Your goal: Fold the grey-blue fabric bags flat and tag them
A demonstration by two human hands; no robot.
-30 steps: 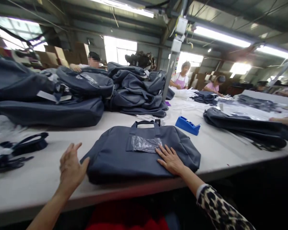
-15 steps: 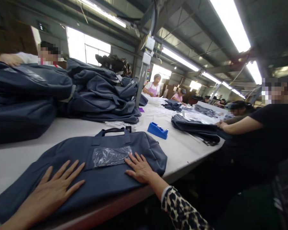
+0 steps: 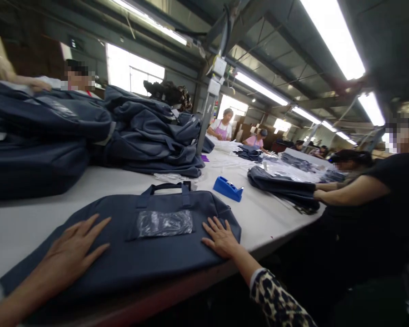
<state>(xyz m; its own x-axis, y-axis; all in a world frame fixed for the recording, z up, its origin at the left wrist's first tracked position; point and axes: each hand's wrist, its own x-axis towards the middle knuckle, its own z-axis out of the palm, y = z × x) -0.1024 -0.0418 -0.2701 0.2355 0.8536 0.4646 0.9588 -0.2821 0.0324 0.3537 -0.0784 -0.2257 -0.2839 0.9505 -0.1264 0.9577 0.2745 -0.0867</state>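
Note:
A dark blue bag (image 3: 150,259) lies flat on the white table (image 3: 122,178) in front of me, its handles toward the far side. A clear plastic packet (image 3: 165,223) rests on the bag's upper face. My left hand (image 3: 70,252) lies on the left part of the bag with fingers spread. Flat on the right end, beside the packet, is my right hand (image 3: 221,239), its fingers apart too. Neither hand grasps anything. Behind the bag's right end stands a blue tape dispenser (image 3: 228,188).
Dark blue bags (image 3: 150,131) are heaped at the back left, next to a metal post (image 3: 206,113). A co-worker in black at the right handles another dark bag (image 3: 279,186). Other people stand along the table's far side. The table's near edge (image 3: 259,250) runs close to me.
My right hand has slid right, off the packet's edge toward the bag's right end. My left hand has shifted slightly left. The camera view has moved a little.

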